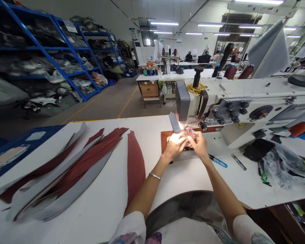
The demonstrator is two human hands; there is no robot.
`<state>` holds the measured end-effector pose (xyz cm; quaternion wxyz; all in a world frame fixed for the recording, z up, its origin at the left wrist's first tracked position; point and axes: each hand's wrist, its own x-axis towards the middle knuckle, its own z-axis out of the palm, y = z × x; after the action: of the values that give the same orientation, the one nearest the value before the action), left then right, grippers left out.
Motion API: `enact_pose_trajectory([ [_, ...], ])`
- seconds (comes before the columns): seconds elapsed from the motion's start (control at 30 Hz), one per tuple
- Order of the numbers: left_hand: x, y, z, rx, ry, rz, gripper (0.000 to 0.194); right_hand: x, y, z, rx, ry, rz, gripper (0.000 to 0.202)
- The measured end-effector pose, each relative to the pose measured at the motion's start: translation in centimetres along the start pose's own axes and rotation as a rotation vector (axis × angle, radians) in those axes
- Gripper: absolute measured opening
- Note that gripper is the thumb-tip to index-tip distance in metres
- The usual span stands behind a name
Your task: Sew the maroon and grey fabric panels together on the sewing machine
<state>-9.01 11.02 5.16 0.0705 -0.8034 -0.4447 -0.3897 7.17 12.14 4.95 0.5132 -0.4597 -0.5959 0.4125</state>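
"Where the white worktop (106, 195) stretches out at the far left, what lies on it?"

"A loose pile of long, curved maroon and grey fabric strips (91, 159). Just beside it, apart, lies a single leaf-shaped maroon fabric panel (136, 159), its near end hidden by the forearm."

"And the hands?"

"The left hand (176, 145), with a silver metal bangle (155, 176) at its wrist, has its fingers bent inward. Whether they pinch anything, I can't tell."

"So where's the work?"

"Between the fingertips, brightly lit: a small pinkish-maroon fabric piece (190, 133) at the needle area of a white sewing machine (213, 89). The right hand (199, 145) pinches its edge between thumb and fingers."

"Further right?"

"Blue-handled thread snips (220, 162), a slim metal tool (239, 162), then a crumpled clear plastic bag (286, 166)."
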Motion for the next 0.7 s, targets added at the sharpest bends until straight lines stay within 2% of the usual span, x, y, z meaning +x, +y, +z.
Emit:
enact_pose_trajectory([
  [0.07, -0.1, -0.2, 0.0, -0.02, 0.009, -0.034, 0.019, 0.7, -0.2, 0.0, -0.2, 0.045, -0.059, 0.02],
  [0.2, -0.2, -0.6, 0.0, -0.087, 0.044, -0.073, 0.019, 1.5, 0.1, 0.1, -0.353, 0.091, -0.116, 0.02],
  [0.4, 0.4, -1.4, 0.4, -0.171, 0.08, -0.104, 0.017, 2.1, 0.4, 0.3, -0.464, 0.136, -0.16, 0.024],
  [0.7, 0.5, -1.8, 1.2, -0.228, 0.091, -0.183, 0.018, 2.3, 0.2, 0.4, -0.483, 0.136, -0.179, 0.026],
])
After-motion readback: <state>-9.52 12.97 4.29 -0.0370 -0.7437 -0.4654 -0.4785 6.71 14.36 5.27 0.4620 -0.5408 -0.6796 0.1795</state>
